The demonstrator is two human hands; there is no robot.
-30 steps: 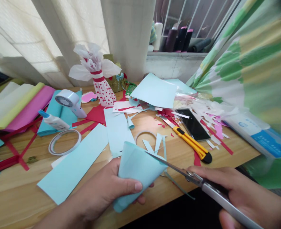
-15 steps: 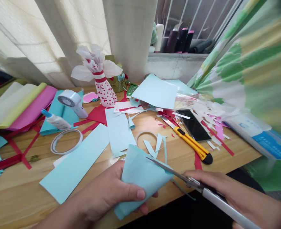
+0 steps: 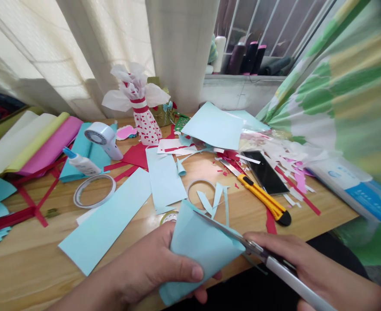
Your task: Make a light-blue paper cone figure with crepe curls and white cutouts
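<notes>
My left hand (image 3: 167, 263) grips a folded piece of light blue paper (image 3: 206, 248), thumb across its front and fingertips showing behind it. Closed around the handles of a pair of scissors (image 3: 253, 249) is my right hand (image 3: 303, 263). The scissor blades lie along the upper edge of the folded paper, pointing to the upper left. Loose blue paper strips (image 3: 217, 198) lie just beyond, by a ring of tape (image 3: 201, 190). A long blue paper rectangle (image 3: 104, 222) rests left of the paper in my hand.
A yellow utility knife (image 3: 264, 198) and a black phone (image 3: 266, 172) lie to the right. At the left are a glue bottle (image 3: 82, 163), a white handheld fan (image 3: 103, 139) and a tape roll (image 3: 94, 192). A wrapped spotted bundle (image 3: 147, 125) stands at the back. Paper scraps clutter the right side.
The scissors have moved further onto the paper, their pivot now close to its right corner, and the blades look more closed. The view has shifted slightly.
</notes>
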